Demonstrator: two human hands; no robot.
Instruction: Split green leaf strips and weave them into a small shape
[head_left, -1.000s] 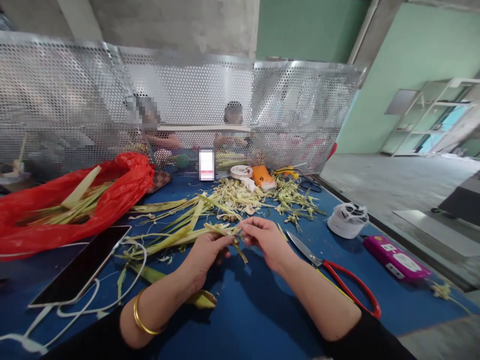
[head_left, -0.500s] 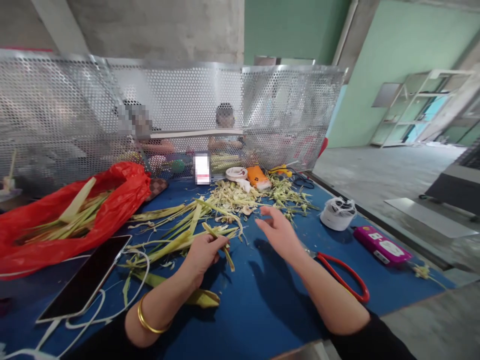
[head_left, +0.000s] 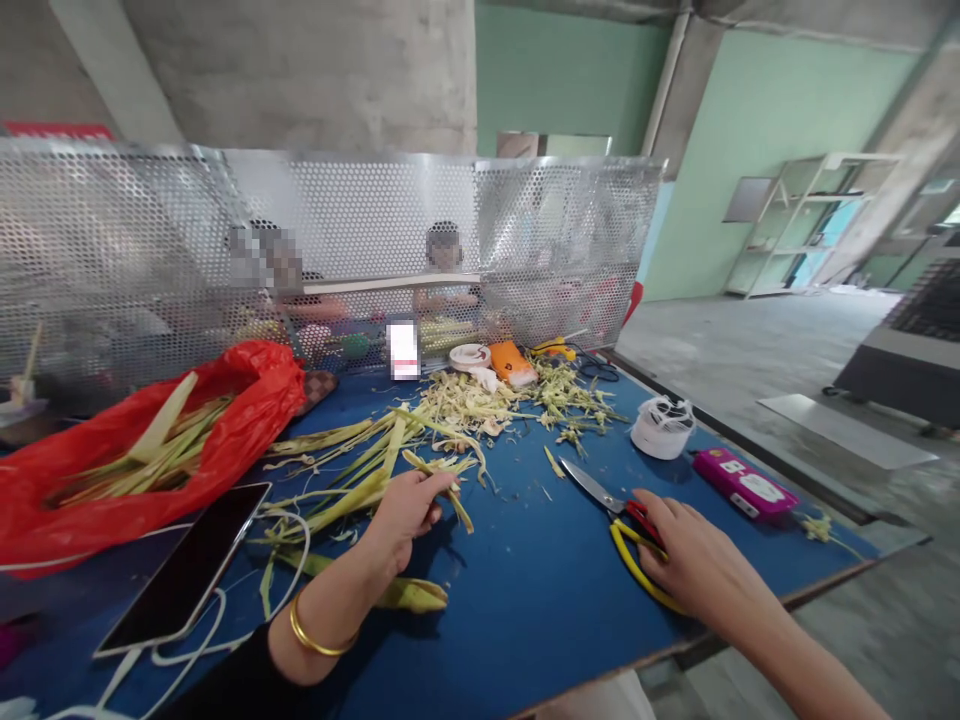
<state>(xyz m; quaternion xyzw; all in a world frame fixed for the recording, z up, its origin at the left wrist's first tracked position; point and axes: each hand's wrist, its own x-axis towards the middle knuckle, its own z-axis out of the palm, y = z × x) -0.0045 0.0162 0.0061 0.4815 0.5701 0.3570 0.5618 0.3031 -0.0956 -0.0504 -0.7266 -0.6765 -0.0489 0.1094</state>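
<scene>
Pinched between the thumb and fingers of my left hand [head_left: 409, 515] is a folded yellow-green leaf strip [head_left: 462, 510], its end sticking out to the right. More long strips of the same leaf [head_left: 352, 500] lie behind and beside that hand, and a broader piece of leaf [head_left: 412, 594] lies below it. My right hand [head_left: 690, 545] is closed on the red handle of a pair of scissors [head_left: 596, 487]. The yellow handle loop is lower, partly under my fingers, and the blades lie on the blue table, pointing up and left.
A red plastic bag [head_left: 262, 385] of leaf strips stands left, above a tablet [head_left: 187, 565] with white cables. Shredded trimmings [head_left: 472, 405] are heaped at the back by an orange packet [head_left: 512, 363]. A white spool [head_left: 663, 428] and purple box [head_left: 742, 484] sit right. A perforated metal screen [head_left: 375, 220] rises behind.
My right hand has moved right and down from above the table onto the scissors' handles. My left hand keeps its pinch on the leaf strip. The camera view has shifted slightly.
</scene>
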